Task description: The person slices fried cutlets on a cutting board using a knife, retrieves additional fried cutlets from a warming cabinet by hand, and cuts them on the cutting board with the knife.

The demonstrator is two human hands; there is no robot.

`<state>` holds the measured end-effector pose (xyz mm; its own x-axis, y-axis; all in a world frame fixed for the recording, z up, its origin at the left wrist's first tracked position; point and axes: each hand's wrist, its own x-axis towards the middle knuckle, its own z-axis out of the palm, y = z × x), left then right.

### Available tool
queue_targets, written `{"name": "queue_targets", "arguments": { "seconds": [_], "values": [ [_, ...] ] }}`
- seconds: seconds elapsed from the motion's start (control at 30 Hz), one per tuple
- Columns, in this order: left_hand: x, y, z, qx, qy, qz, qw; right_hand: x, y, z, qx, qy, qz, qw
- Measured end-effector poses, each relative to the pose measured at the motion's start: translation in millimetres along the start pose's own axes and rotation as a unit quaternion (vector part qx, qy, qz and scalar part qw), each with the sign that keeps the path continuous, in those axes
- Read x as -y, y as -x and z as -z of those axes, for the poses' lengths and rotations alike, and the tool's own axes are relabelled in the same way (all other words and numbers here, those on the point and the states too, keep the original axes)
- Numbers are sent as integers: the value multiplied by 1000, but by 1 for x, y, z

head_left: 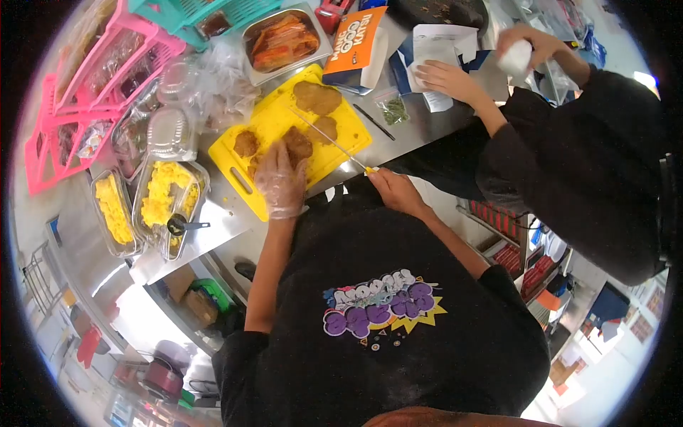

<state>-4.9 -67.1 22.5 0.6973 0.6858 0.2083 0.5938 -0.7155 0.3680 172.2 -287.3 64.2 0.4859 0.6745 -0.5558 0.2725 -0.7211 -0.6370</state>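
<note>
Lying on the metal table (222, 219), the yellow board (274, 107) is topped with brown meat (297, 144), touched by the left hand (281, 181), its fingers loosely laid. Over the board, the knife (331, 140) is gripped by the right hand (400, 191). Yellow food (160, 196) is set left, low shelves (525, 243) right.

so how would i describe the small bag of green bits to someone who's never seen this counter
Find the yellow cutting board, then the orange box by its top edge. Just right of and below that box in the picture lies the small clear bag. Unlike the thin dark stick beside it, it is see-through, with green bits inside.
</note>
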Motion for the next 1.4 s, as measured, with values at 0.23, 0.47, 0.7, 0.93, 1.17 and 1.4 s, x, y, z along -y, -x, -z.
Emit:
{"name": "queue_targets", "arguments": {
  "seconds": [0.23,0.47,0.7,0.93,1.17,1.4],
  "values": [
    [5,-5,-7,50,-30,71,996,14,-13,-17,33,90,35,995],
    [14,-6,-13,27,41,68,997,27,-8,-15,41,137,13,990],
    [20,-4,-17,26,38,58,997,58,10,0,55,189,-58,979],
    [27,-3,-18,-21,118,54,991,56,-61,-50,-1,174,92,980],
    [24,-6,-21,15,86,75,993,69,-65,-35,10,96,127,987],
    [27,3,-36,-18,77,64,995,54,3,-12,70,205,16,976]
  ]
}}
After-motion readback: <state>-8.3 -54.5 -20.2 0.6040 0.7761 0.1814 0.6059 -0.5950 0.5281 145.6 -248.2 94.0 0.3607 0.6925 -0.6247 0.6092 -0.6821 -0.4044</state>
